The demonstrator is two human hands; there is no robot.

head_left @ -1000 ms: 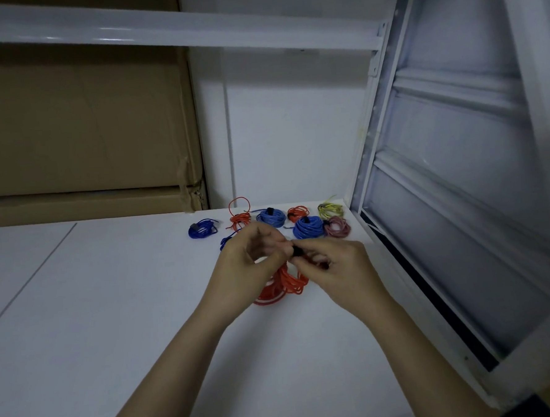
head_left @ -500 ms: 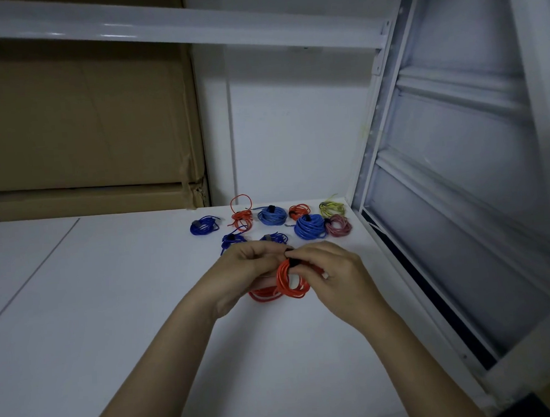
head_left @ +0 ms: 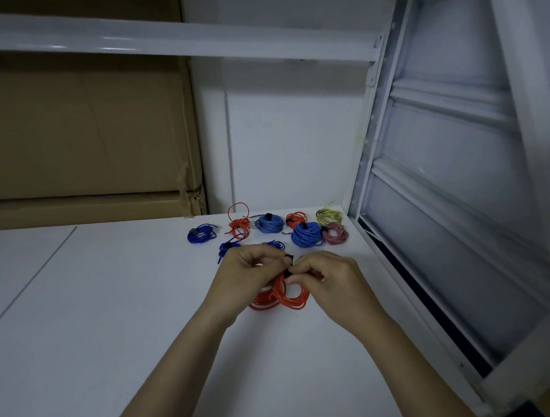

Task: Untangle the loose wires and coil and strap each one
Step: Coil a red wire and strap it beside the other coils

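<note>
An orange wire coil [head_left: 288,296] hangs between my hands just above the white table [head_left: 96,316]. A black strap [head_left: 289,261] wraps the coil's top. My left hand [head_left: 248,274] pinches the strap's upper end from the left. My right hand [head_left: 327,276] pinches the strap and coil from the right. Behind my hands lie several strapped coils: a dark blue coil [head_left: 199,235], an orange coil with a loose loop [head_left: 238,222], a blue coil [head_left: 269,223], a small orange coil [head_left: 295,219], a yellow coil [head_left: 328,216], a larger blue coil [head_left: 306,234] and a pink coil [head_left: 334,233].
Two more dark blue wire bundles [head_left: 229,246] lie partly hidden behind my left hand. Cardboard boxes [head_left: 79,130] stand at the back left. A white metal rack frame [head_left: 369,144] runs along the table's right edge, and a shelf beam [head_left: 160,41] crosses overhead.
The orange coil has come out from under my hands and now hangs in plain sight. My hands have shifted slightly with the strap pinched between them.
</note>
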